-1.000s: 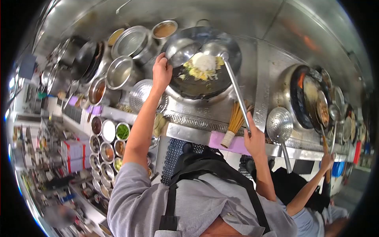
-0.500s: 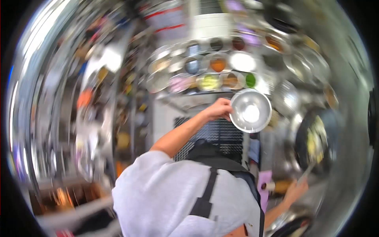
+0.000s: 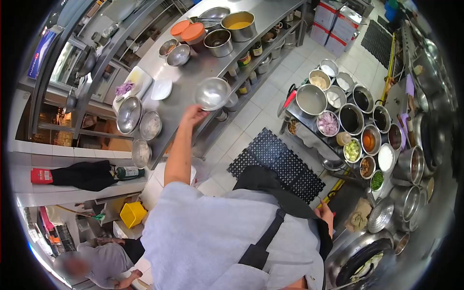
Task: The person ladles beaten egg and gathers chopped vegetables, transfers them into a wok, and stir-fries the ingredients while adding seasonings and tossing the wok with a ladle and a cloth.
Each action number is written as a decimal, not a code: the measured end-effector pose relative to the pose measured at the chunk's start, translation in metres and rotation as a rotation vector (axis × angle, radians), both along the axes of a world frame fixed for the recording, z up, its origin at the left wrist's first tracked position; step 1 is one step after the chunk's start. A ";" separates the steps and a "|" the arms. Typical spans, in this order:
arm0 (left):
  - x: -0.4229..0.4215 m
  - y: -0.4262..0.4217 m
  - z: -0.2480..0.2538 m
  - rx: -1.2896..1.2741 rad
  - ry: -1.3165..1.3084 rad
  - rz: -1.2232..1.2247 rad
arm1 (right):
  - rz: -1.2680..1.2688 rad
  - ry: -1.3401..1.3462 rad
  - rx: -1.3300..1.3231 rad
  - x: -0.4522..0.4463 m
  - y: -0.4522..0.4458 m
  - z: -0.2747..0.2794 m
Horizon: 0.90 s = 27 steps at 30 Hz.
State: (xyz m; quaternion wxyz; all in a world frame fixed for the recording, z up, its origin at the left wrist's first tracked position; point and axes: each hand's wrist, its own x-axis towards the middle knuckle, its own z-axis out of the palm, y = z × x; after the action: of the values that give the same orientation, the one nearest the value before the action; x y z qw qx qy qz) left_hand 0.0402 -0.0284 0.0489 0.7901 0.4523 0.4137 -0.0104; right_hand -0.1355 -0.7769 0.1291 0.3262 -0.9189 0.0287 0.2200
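Observation:
My left hand (image 3: 195, 114) is closed on the rim of a shiny metal bowl (image 3: 212, 93), held over the edge of the steel counter. Nothing distinct shows inside the bowl. Close to my right side, my right hand (image 3: 326, 215) has its fingers curled, and what they hold, if anything, is too small to make out. A wok (image 3: 334, 270) with pale food in it sits at the lower right, apart from that hand. On the counter near the bowl lie a white square dish (image 3: 161, 89) and a small metal bowl (image 3: 178, 55).
Beside the counter's pots (image 3: 239, 27) are orange-lidded tubs (image 3: 193, 33). A cutting board (image 3: 141, 83) bears chopped purple onion. To the right, a stand holds several ingredient pots (image 3: 351, 119). Black mats (image 3: 275, 159) cover part of the tiled floor. Another person (image 3: 104, 261) is at lower left.
My view has turned left from the ingredient pots and wok toward the steel counter. The metal bowl has come along in my left hand. My right hand has moved away from the wok.

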 end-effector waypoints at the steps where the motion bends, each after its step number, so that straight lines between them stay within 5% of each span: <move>1: 0.008 0.010 0.020 -0.008 -0.079 0.153 | -0.019 0.011 -0.016 0.010 0.009 0.013; 6: 0.078 0.098 0.054 -0.063 -0.427 0.465 | -0.084 0.225 -0.121 0.025 0.027 0.055; 9: 0.106 0.074 0.092 -0.096 -0.439 0.259 | -0.045 0.183 -0.142 0.014 0.011 0.049; 12: 0.118 -0.012 0.069 -0.067 -0.364 0.044 | -0.159 0.124 -0.100 -0.025 -0.008 0.029; 13: 0.120 -0.050 0.046 -0.274 -0.336 -0.065 | -0.219 0.187 -0.151 -0.026 -0.011 0.037; 16: 0.090 -0.192 -0.060 -0.440 -0.268 -0.551 | -0.489 -0.314 -0.158 -0.068 -0.036 0.064; 17: 0.066 -0.265 -0.044 -0.237 0.063 -0.724 | -0.602 -0.384 -0.224 -0.093 -0.059 0.071; 20: -0.004 -0.423 -0.070 0.075 0.245 -1.644 | -1.012 -0.391 -0.359 -0.180 -0.125 0.117; 22: -0.038 -0.494 -0.068 0.446 -0.365 -2.348 | -1.213 -0.344 -0.790 -0.245 -0.174 0.120; 25: -0.056 -0.549 -0.097 0.516 -0.609 -2.476 | -1.487 0.137 -0.805 -0.307 -0.216 0.121; 27: -0.044 -0.576 -0.113 0.505 -0.565 -2.522 | -1.401 -0.101 -0.522 -0.363 -0.241 0.042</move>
State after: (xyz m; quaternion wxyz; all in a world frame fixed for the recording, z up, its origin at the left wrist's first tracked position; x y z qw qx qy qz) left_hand -0.0034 -0.6041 -0.0643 0.1909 0.6460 -0.4773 -0.5643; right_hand -0.4988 -1.0181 0.1712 0.1623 -0.7421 0.6433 -0.0955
